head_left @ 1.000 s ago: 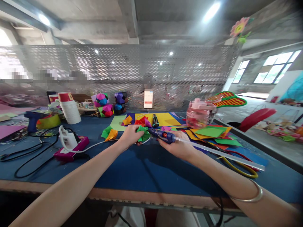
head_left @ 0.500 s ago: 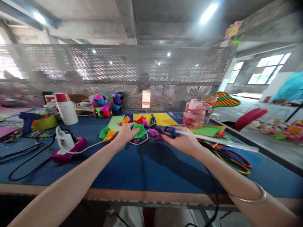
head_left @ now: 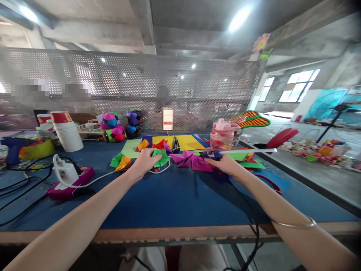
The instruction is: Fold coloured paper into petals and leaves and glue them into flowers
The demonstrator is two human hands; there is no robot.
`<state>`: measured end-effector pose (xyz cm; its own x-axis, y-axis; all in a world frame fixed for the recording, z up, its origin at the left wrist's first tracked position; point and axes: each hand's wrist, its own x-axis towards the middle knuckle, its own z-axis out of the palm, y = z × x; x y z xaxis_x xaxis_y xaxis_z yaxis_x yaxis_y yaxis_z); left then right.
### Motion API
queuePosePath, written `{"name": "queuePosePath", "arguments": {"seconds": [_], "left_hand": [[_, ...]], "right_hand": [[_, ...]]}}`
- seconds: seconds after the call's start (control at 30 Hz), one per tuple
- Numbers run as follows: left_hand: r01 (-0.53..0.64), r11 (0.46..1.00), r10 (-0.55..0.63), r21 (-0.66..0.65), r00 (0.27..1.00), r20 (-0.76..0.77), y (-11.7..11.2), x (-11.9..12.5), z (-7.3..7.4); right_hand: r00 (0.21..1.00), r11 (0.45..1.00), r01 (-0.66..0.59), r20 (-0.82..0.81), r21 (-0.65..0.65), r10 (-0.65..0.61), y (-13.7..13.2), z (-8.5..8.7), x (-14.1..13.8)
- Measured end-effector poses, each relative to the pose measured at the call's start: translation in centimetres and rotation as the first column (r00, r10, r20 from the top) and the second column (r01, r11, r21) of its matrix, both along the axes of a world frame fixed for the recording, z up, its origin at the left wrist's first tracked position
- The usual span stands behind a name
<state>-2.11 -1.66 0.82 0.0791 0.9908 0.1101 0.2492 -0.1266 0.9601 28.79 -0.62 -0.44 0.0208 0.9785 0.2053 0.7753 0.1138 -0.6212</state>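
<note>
My left hand (head_left: 143, 162) is closed on a green folded paper piece (head_left: 160, 157) above the blue table (head_left: 175, 199). My right hand (head_left: 227, 165) grips a blue glue gun (head_left: 213, 154) with a long clear glue stick (head_left: 248, 151) pointing right. The gun's black cord (head_left: 249, 218) hangs over the front edge. Magenta folded paper pieces (head_left: 194, 162) lie between my hands. Orange and green folded pieces (head_left: 120, 162) sit to the left of my left hand.
A white charger on a magenta power strip (head_left: 69, 180) with cables lies at left. Stacked paper cups (head_left: 67, 131), coloured paper balls (head_left: 113, 126), a pink jar (head_left: 224, 139), coloured sheets (head_left: 186, 142) and a phone (head_left: 167, 118) stand farther back before a perforated metal screen (head_left: 126, 86).
My right hand has carried the glue gun to the right, away from the green piece, uncovering the magenta pieces. The view has turned a little to the right. My left hand keeps its hold.
</note>
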Motion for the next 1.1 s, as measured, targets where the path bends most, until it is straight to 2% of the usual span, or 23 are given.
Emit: {"name": "queuePosePath", "arguments": {"seconds": [0.1,0.23,0.33,0.47,0.57,0.6,0.63,0.7,0.77,0.9,0.97,1.0,1.03,1.1], "left_hand": [[-0.002,1.0,0.002,-0.005,1.0,-0.005,0.1,0.0,-0.2],[0.025,1.0,-0.025,-0.005,1.0,-0.01,0.3,-0.1,-0.4],[0.043,0.999,-0.043,-0.007,0.999,0.003,0.3,-0.1,-0.6],[0.054,0.999,-0.054,-0.002,0.998,0.015,0.3,-0.1,-0.7],[0.067,0.998,-0.067,-0.005,0.998,0.021,0.3,-0.1,-0.6],[0.072,0.997,-0.072,-0.006,0.997,0.018,0.3,-0.1,-0.6],[0.079,0.997,-0.079,-0.007,0.997,0.013,0.3,0.0,-0.7],[0.103,0.995,-0.103,-0.004,0.995,-0.002,0.2,0.0,-0.7],[0.152,0.988,-0.152,0.008,0.988,-0.01,0.2,0.0,-0.7],[0.252,0.967,-0.252,0.045,0.968,0.007,0.2,-0.2,-0.8],[0.264,0.964,-0.265,0.045,0.964,0.017,0.3,-0.3,-0.8],[0.266,0.963,-0.267,0.042,0.963,0.021,0.3,-0.4,-0.8],[0.27,0.962,-0.271,0.039,0.962,0.023,0.4,-0.4,-0.8],[0.287,0.957,-0.288,0.039,0.957,0.023,0.4,-0.4,-0.8]], "right_hand": [[0.998,1.0,0.005,0.056,-0.007,-0.005,0.0,0.1,0.0],[0.971,0.997,0.051,0.237,-0.066,-0.034,-0.5,0.4,0.5],[0.929,0.999,0.042,0.368,-0.021,-0.031,-1.9,0.3,1.2],[0.89,0.99,0.028,0.447,0.135,-0.086,-6.0,0.2,1.8],[0.827,0.964,0.113,0.514,0.241,-0.226,-10.1,0.8,0.8],[0.823,0.964,0.11,0.521,0.242,-0.225,-11.3,1.2,0.0],[0.84,0.968,0.057,0.512,0.244,-0.178,-12.3,1.8,-1.0],[0.896,0.969,-0.126,0.444,0.213,0.019,-13.1,2.9,-3.2],[0.921,0.947,-0.264,0.338,0.183,0.192,-12.0,3.8,-5.4],[0.937,0.916,-0.349,0.092,0.199,0.338,-5.8,4.2,-8.6],[0.897,0.914,-0.397,-0.173,0.087,0.406,-2.4,3.8,-9.7],[0.847,0.903,-0.428,-0.34,0.02,0.409,-1.1,3.5,-10.2],[0.791,0.89,-0.452,-0.485,-0.05,0.374,-0.1,3.2,-10.7],[0.709,0.858,-0.499,-0.627,-0.124,0.323,1.0,2.5,-11.4]]}}
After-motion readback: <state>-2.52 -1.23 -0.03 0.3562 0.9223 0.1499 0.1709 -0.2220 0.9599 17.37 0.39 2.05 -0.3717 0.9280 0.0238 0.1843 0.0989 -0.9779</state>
